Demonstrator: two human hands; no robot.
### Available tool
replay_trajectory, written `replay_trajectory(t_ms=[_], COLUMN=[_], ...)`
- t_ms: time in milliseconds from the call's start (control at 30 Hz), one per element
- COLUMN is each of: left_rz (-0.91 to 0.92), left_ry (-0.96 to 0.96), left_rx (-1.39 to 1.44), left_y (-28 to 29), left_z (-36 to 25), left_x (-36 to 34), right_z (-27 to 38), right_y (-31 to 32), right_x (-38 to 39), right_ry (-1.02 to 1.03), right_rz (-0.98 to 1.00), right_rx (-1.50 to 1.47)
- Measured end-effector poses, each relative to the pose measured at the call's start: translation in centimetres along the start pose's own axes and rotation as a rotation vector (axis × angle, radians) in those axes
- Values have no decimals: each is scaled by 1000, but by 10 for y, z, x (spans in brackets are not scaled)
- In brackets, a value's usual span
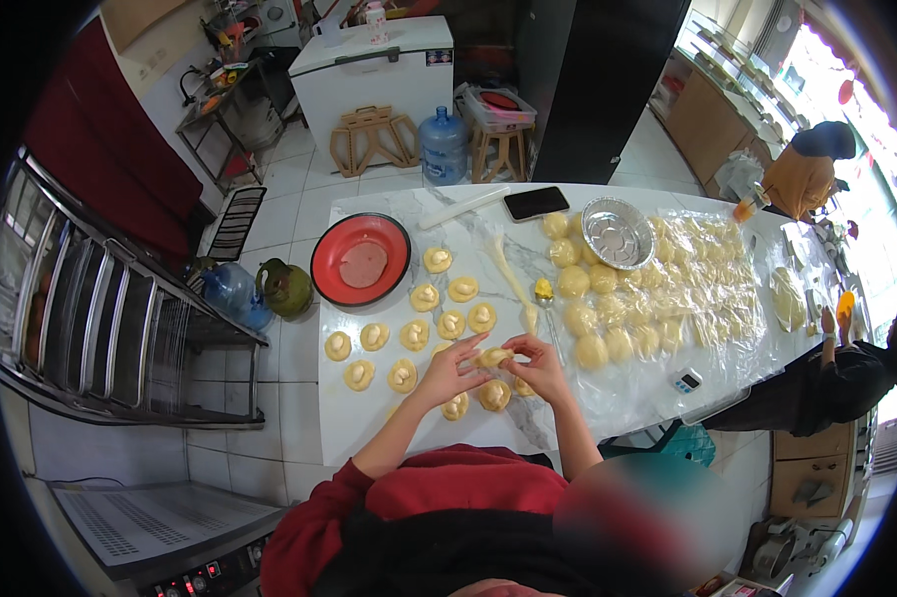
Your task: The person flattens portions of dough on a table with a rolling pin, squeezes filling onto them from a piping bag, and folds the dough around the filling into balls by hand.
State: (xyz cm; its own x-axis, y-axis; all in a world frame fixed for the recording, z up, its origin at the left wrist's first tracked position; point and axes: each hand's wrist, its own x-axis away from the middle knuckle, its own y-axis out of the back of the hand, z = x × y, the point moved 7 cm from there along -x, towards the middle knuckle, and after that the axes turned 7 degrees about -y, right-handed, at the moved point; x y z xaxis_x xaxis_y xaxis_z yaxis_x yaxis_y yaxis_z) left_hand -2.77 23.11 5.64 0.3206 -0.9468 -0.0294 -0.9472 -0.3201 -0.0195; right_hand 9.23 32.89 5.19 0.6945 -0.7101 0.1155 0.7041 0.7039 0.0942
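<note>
Over the marble-patterned table (344, 438), my left hand (450, 372) and my right hand (536, 369) hold one small piece of dough (494, 356) between their fingertips. The dough looks partly folded; what lies inside is hard to make out. Around and left of my hands lie several flat dough rounds (402, 375), each with a pale lump on top. Just beyond my right hand a long pale strip of dough (509, 274) stretches away from me. Beside it is a small yellow heap (543, 289), perhaps on a spoon.
A red bowl with a black rim (403, 257) stands at the far left. Rows of dough balls (574, 282) lie right, many under clear plastic (712, 289), with a foil pan (618, 234) on top. A black phone (537, 204) and white timer (686, 380) lie nearby. Two people work at right.
</note>
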Motion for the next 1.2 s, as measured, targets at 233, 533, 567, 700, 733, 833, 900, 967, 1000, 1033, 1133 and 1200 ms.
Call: replay_trajectory(t_ms=[233,533,567,700,733,833,900,967,1000,1033,1133,1200], left_rz=[159,-125,-73,-6,-13,66,-14,-95,-50,-4,-54,-70], left_ry=[40,-32,-28,-63,-111,103,-23,-149,-139,-128,45,51], left_rx=[224,-62,-147,-257,-249,-274,-194,-113,-161,-208,-47,-35], left_y=[2,11,3,-16,-20,-17,-11,0,5,7,14,17], left_z=[-12,11,11,4,3,-6,-16,-25,-22,-20,-25,-27], left_x=[0,21,24,38,40,43,41,40,38,37,38,39], right_z=[6,-16,-14,45,48,49,50,54,55,55,68,68], right_y=[-21,-21,-29,-53,-57,-56,-56,-56,-54,-55,-48,-40], right_x=[17,13,16,37,40,42,42,45,45,45,48,49], right_ry=[-362,-221,-224,169,236,327,356,428,428,424,352,284], right_rz=[331,-26,-30,-237,-268,-301,-291,-264,-263,-208,-203,-251], right_rx=[-571,-144,-143,293,415,515,489,461,461,449,363,288])
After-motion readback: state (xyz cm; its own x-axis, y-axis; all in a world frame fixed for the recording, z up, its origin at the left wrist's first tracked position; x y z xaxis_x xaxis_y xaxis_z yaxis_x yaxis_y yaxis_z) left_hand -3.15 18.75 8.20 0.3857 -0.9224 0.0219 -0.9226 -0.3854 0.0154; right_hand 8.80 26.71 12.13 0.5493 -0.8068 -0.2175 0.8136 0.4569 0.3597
